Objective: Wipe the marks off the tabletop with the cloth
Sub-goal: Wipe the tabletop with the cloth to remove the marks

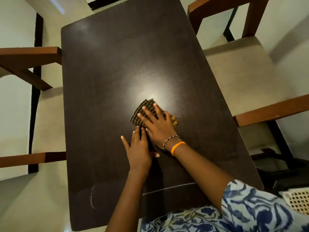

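Dark brown worktop is seen from above, flanked by wooden chairs: one on the left and one on the right. Near the middle, a checked cloth is pressed flat under the right hand, whose fingers are spread open on it, gripping nothing. The left hand is laid flat and open on the bare worktop, just beside the right, nearer and to its left. Two chalk marks are seen at the near edge: a line on the right and a curve on the left.
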`<state>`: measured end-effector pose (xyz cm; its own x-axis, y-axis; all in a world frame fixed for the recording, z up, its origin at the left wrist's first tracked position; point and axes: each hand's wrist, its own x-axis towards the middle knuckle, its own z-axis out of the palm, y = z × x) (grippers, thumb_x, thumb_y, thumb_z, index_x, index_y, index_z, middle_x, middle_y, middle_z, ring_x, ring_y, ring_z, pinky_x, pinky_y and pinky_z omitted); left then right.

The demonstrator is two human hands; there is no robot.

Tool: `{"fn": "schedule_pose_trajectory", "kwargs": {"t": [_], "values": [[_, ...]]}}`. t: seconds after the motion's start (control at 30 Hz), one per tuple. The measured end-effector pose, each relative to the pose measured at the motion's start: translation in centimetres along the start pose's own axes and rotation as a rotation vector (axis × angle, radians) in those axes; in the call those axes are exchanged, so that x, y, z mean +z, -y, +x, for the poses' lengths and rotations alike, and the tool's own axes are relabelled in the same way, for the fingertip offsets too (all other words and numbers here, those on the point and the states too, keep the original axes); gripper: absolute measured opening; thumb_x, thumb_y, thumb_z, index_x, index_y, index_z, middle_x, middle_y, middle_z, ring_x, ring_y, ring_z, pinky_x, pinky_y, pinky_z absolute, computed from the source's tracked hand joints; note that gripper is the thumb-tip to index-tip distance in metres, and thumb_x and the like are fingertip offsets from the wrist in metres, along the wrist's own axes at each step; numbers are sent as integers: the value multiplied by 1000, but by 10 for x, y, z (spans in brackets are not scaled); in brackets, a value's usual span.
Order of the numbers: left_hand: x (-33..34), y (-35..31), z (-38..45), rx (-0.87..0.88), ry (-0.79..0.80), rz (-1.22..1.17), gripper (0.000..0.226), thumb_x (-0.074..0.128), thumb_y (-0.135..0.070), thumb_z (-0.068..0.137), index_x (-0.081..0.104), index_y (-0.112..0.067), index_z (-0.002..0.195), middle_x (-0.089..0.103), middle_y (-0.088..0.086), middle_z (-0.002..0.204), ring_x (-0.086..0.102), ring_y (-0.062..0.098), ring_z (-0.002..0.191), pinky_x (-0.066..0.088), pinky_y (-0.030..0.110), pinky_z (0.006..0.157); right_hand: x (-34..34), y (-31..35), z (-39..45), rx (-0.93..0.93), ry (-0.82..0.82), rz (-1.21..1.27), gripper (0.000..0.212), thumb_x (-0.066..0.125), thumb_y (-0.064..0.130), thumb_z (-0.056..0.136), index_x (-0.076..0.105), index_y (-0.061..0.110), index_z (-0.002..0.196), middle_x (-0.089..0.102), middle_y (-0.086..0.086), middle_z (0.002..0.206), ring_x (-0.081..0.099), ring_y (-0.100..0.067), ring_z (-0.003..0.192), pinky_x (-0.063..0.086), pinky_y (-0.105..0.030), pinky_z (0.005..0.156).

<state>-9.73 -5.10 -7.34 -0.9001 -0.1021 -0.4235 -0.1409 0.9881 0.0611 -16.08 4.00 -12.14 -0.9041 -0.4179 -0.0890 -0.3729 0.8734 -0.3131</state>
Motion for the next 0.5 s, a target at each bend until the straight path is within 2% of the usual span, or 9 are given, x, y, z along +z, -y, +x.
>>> {"fn": "schedule_pose_trajectory", "kwargs": {"t": [0.07,0.17,0.33,0.43,0.5], "values": [[0,0,-1,4,6,1,103,71,-39,75,7,-11,150,4,8,159,3,21,147,-16,54,111,-1,-15,-8,-87,26,-45,55,49,34,84,42,30,139,36,1,150,30,-34,138,39,-51,95],[0,1,-1,15,16,3,104,71,-40,75,5,-12,151,2,7,159,3,21,147,-16,54,111,-12,-61,-16,55,-33,-120,56,46,33,81,45,29,137,41,0,147,36,-35,135,42,-48,89],[3,4,1,9,-6,-29,105,72,-41,74,7,-13,151,4,6,159,3,20,148,-15,54,111,-40,-145,-49,485,-130,-70,56,39,31,89,32,26,145,25,-4,155,19,-38,141,28,-57,100],[7,5,0,10,-21,-45,105,71,-43,73,7,-13,151,4,6,159,3,19,148,-15,53,112,-41,-142,-48,629,-142,-46,56,43,27,93,27,26,146,17,-3,157,11,-37,143,21,-55,105],[6,6,0,19,-15,-54,105,71,-43,74,6,-12,151,4,6,159,3,20,148,-14,54,112,-36,-118,-41,637,-139,-22,58,45,26,93,25,27,147,14,-3,158,8,-37,143,19,-55,106]]}}
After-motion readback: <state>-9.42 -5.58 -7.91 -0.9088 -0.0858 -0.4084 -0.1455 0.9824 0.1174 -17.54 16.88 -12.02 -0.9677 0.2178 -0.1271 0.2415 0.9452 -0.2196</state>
